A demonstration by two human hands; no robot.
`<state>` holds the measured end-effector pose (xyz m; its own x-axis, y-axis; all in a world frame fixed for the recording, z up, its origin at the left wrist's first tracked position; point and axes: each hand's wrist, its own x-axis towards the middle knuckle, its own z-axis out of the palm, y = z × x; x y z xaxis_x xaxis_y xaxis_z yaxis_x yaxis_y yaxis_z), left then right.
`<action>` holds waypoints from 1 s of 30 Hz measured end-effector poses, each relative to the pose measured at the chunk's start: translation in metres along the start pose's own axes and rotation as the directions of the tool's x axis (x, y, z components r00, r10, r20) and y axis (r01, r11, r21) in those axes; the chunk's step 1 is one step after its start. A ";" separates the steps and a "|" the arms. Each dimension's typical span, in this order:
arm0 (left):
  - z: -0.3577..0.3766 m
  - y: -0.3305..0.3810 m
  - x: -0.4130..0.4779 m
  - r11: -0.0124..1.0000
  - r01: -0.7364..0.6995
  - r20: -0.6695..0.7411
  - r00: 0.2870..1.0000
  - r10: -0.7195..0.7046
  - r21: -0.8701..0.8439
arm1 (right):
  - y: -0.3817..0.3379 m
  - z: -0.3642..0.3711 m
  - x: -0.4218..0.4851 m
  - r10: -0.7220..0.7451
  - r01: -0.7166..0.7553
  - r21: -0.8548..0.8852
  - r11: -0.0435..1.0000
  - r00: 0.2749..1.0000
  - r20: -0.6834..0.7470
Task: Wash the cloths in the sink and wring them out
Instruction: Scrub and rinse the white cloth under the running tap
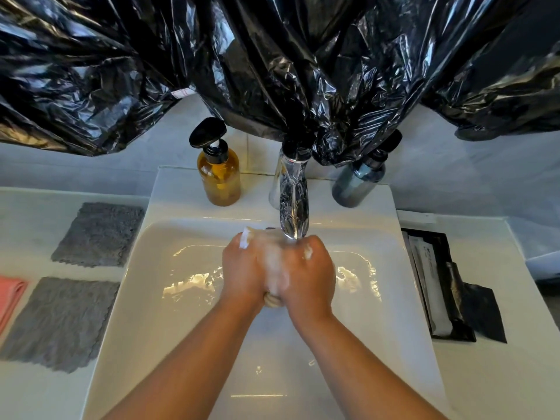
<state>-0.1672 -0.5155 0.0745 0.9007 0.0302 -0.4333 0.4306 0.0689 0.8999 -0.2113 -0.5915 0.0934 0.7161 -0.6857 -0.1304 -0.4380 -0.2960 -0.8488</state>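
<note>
Over the white sink (157,298), my left hand (244,271) and my right hand (309,277) are pressed together under the chrome tap (292,204). Both grip a bunched pale cloth (272,300), most of it hidden between my palms; a beige fold shows below my hands and a white bit above my left knuckles. Soap foam covers my fingers. Two grey cloths lie flat on the counter to the left, one farther back (98,234) and one nearer (60,322). A pink cloth (10,298) lies at the left edge.
An amber pump bottle (219,174) stands behind the basin left of the tap, a blue-grey bottle (357,183) to its right. Black plastic sheeting (272,56) hangs over the wall above. A black tray with packets (436,283) sits on the right counter.
</note>
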 end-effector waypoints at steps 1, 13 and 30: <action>-0.002 0.001 0.004 0.999 -0.020 -0.020 1.000 0.021 0.033 | -0.001 0.003 0.005 -0.001 0.002 -0.045 0.999 1.000 0.012; -0.022 -0.005 -0.028 0.990 -0.072 0.290 0.951 0.104 -0.119 | 0.003 -0.016 0.033 0.410 -0.469 0.268 0.841 0.877 0.250; -0.005 0.009 -0.009 0.994 -0.053 -0.021 0.998 0.056 0.096 | -0.015 0.004 0.004 0.038 -0.039 0.026 0.999 0.999 0.031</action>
<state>-0.1718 -0.5102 0.0863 0.9219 0.0548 -0.3835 0.3854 -0.0284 0.9223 -0.1997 -0.5873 0.1032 0.7156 -0.6753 -0.1786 -0.4510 -0.2515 -0.8564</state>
